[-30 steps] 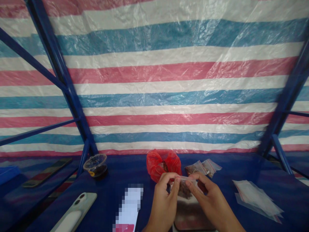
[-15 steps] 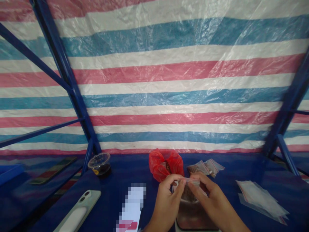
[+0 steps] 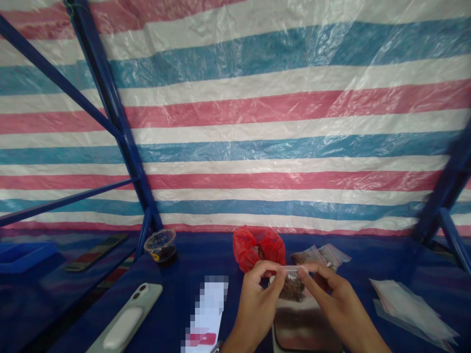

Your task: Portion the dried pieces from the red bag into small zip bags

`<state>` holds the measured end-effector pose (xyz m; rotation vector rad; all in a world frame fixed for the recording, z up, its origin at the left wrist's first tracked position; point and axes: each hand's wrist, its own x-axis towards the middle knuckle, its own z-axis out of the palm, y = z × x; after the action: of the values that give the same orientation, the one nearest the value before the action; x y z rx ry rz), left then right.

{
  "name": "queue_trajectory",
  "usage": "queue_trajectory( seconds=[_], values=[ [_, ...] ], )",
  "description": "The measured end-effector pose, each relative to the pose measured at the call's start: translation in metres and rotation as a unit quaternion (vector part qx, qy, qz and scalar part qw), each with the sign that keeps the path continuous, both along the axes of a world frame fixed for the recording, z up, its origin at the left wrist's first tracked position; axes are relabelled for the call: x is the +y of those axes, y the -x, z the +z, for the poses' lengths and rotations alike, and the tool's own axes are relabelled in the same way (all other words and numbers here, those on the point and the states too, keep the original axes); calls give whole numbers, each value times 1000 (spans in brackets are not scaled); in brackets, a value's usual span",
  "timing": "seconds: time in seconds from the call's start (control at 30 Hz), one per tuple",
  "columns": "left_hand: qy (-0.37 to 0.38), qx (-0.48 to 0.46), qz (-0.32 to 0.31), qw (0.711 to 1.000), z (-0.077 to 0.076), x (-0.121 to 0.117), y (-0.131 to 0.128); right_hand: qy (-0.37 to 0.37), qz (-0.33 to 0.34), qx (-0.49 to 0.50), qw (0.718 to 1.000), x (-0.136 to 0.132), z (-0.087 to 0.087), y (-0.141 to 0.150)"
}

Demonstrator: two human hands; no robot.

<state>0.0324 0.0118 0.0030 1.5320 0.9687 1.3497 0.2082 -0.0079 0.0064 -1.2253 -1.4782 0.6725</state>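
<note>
Backdrop: a striped red, white and blue woven plastic tarpaulin (image 3: 279,122) behind a blue steel frame (image 3: 114,108).
Tabletop: the dark blue tabletop (image 3: 176,274) carries a pale green phone (image 3: 125,318), a stack of empty clear zip bags (image 3: 410,311) and a crumpled red plastic bag (image 3: 258,249).
Under the hands: a shiny flat rectangular plate (image 3: 305,326).
Left hand (image 3: 255,314): its fingers (image 3: 267,268) pinch one end of the bag's top edge.
Right hand (image 3: 340,314): its fingers (image 3: 316,272) pinch the other end, equally near.
Held: a small clear zip bag of dark brown flakes (image 3: 292,288) hangs below the fingers, its top edge lying crosswise.
Change: that edge sits more level than a second ago.
</note>
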Motion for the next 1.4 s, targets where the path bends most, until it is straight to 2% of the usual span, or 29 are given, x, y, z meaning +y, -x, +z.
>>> queue_trajectory(
  seconds=[0.17, 0.3, 0.43, 0.57, 0.7, 0.77, 0.87, 0.97, 1.03, 1.13, 1.27, 1.4],
  values=[
    [-4, -23, -10, 1000, 3, -3, -3, -27, 10, 4, 1000, 0, 6, -7],
    [4, -25, -14, 1000, 3, -6, -3, -11, 45, 8, 999, -2, 10, -6],
    [5, 5, -28, 1000, 1, -6, -2, 3, 44, -25, 999, -5, 10, -1],
    [22, 11, -49, 999, 2, -4, 1, 11, 32, -9, 999, -9, 10, 4],
    [22, 30, -43, 998, 3, -4, 2, 37, 44, 3, 998, -7, 11, 2],
    [16, 38, -32, 999, 1, -4, 1, 46, 15, 14, 999, 1, 10, -8],
    [-5, 54, 6, 999, -6, -3, -3, 29, -111, 42, 993, 26, 7, -32],
    [-26, 80, 37, 996, -13, 0, -5, 63, -202, -36, 977, 59, -3, -51],
    [-37, 113, 62, 991, -15, 4, -3, 76, -212, -83, 971, 76, -12, -56],
    [-82, 211, 107, 968, -14, 11, 8, 80, -208, -141, 965, 85, -26, -56],
    [-165, 368, 155, 902, -9, 23, 29, 76, -217, -203, 952, 82, -29, -62],
    [-143, 502, 145, 841, -4, 30, 41, 68, -178, -253, 949, 82, -22, -65]
  ],
)
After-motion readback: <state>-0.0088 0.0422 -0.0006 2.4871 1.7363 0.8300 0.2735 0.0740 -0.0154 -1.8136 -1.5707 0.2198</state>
